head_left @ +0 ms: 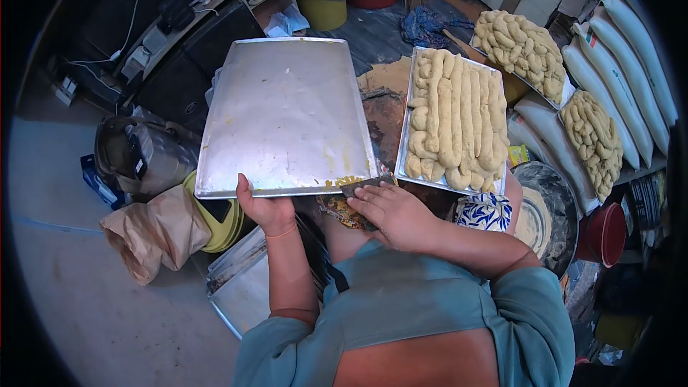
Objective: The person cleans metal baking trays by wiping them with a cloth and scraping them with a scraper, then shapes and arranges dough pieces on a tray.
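My left hand (pixel 266 209) grips the near edge of a large metal baking tray (pixel 279 107), thumb over the rim and the other fingers beneath it. The tray is bare except for yellowish smears, thickest at its near right corner. At that corner my right hand (pixel 394 213) is closed on a dark flat scraper (pixel 364 185), which touches or lies just over the rim. Right of the tray, a second baking tray (pixel 403 136) holds long dough ropes (pixel 459 111) laid over shorter pieces. Patterned cloth (pixel 342 211) shows below my right hand.
More dough pieces (pixel 519 50) lie on a tray at the back right, beside stacked white sacks (pixel 609 57). A dark basin (pixel 566 222) and red bucket (pixel 602 235) stand at the right. Left are a paper bag (pixel 154 233) and stacked trays (pixel 247 290). Yellow buckets (pixel 322 7) stand behind.
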`<state>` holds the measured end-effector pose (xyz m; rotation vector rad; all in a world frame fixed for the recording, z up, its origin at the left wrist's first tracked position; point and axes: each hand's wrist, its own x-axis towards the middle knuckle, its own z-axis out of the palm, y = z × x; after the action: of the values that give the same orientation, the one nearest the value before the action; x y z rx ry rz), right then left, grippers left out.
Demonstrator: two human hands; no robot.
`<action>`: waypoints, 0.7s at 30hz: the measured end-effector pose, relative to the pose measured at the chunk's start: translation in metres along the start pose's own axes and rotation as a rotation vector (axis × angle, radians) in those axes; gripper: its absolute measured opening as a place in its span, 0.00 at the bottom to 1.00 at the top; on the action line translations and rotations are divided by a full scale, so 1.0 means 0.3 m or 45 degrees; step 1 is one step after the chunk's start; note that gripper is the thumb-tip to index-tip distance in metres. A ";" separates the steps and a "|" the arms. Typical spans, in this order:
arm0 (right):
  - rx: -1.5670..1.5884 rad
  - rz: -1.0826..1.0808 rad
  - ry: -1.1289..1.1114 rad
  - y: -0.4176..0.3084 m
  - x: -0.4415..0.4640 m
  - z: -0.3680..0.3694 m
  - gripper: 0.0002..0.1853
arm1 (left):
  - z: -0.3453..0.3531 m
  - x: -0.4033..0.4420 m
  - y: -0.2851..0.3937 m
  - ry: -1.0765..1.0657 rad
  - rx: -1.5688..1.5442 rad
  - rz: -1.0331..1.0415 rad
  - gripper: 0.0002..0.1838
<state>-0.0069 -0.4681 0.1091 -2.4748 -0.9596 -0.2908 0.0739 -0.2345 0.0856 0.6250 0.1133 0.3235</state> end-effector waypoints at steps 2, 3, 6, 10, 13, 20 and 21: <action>0.051 -0.004 -0.026 -0.007 -0.004 0.006 0.26 | -0.004 -0.003 0.002 -0.013 -0.010 0.005 0.33; 0.075 -0.007 -0.039 -0.009 -0.005 0.009 0.27 | -0.005 -0.004 0.002 -0.020 -0.016 0.008 0.33; 0.133 -0.010 -0.030 -0.035 0.005 0.010 0.27 | 0.001 -0.013 0.000 0.007 -0.022 0.007 0.33; 0.074 0.000 -0.059 -0.058 0.044 -0.002 0.28 | 0.010 -0.026 -0.014 0.017 -0.008 0.015 0.33; 0.033 -0.011 -0.095 -0.084 0.057 -0.008 0.29 | 0.006 -0.029 -0.018 0.000 -0.014 0.000 0.33; 0.169 0.115 -0.152 -0.083 0.055 0.008 0.29 | 0.013 -0.044 -0.023 -0.023 -0.020 -0.015 0.32; 0.178 0.117 -0.144 -0.086 0.057 0.007 0.27 | 0.016 -0.045 -0.021 -0.022 -0.021 -0.015 0.32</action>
<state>-0.0117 -0.4405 0.1224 -2.4184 -0.8764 -0.0522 0.0637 -0.2466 0.0859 0.6109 0.0975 0.3075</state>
